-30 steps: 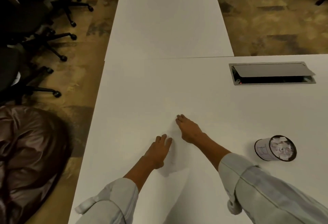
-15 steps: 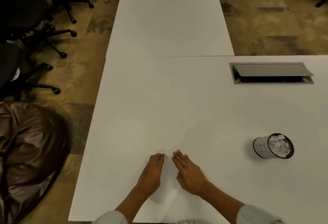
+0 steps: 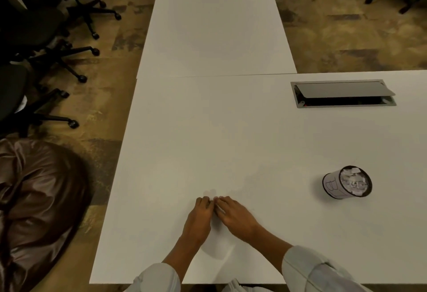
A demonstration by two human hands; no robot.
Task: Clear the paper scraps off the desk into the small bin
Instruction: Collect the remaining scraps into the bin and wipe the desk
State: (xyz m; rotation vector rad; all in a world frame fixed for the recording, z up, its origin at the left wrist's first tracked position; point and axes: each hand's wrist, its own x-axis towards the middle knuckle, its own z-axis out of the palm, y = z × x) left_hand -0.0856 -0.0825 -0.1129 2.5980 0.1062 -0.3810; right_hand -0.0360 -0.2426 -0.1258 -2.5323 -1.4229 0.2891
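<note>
My left hand [image 3: 199, 217] and my right hand [image 3: 235, 215] rest side by side on the white desk [image 3: 231, 141] near its front edge. Their fingertips touch and the fingers curl inward. A few pale paper scraps [image 3: 216, 200] show between the fingertips; the rest are hidden under the fingers. The small bin [image 3: 330, 184], a round white cup with a dark rim, stands to the right of my hands. It is filled with crumpled white scraps.
An open grey cable hatch [image 3: 342, 94] is set into the desk at the back right. A second white desk [image 3: 215, 25] adjoins at the back. Black office chairs [image 3: 46, 37] stand on the left, with a shiny brown beanbag [image 3: 34, 199] on the floor beside the desk.
Both hands slid back across the desk toward its front edge and closed together. Their fingers went from flat and apart to curled and touching.
</note>
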